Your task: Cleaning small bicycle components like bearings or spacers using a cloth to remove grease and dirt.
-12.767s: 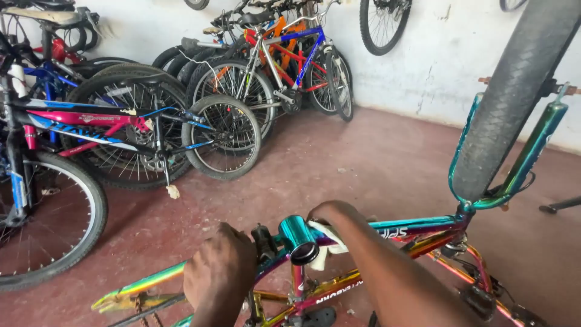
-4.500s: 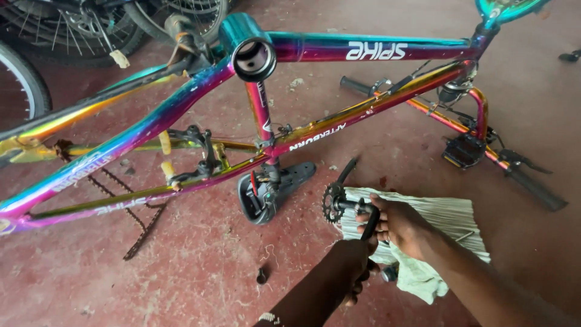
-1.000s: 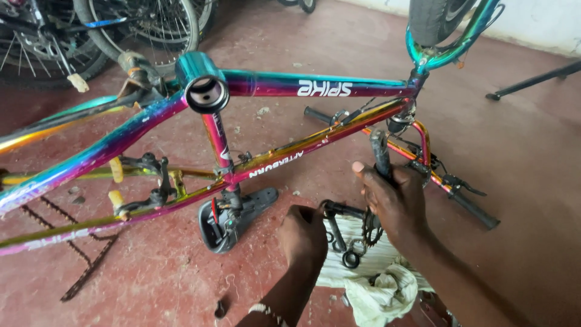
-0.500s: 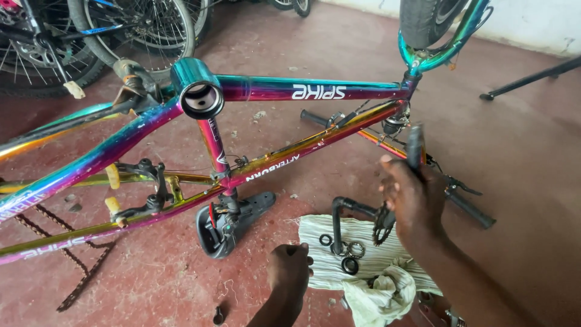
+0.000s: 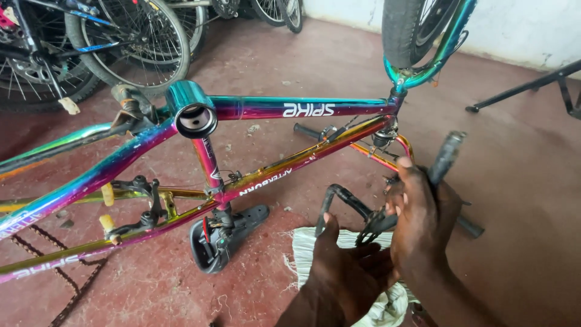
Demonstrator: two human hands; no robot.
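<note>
Left hand (image 5: 342, 272) risen beside the right since half a second ago, palm open | right hand (image 5: 420, 227) clenched on black crank arm (image 5: 445, 158), upper end above knuckles | striped cloth (image 5: 302, 245) on floor beneath both.

The upturned bicycle frame (image 5: 266, 112) stands mid-floor; its saddle (image 5: 227, 236) rests beneath, a cloth (image 5: 315, 251) right of that, parked bicycles (image 5: 91, 42) behind, a chain (image 5: 66, 290) lower left.
</note>
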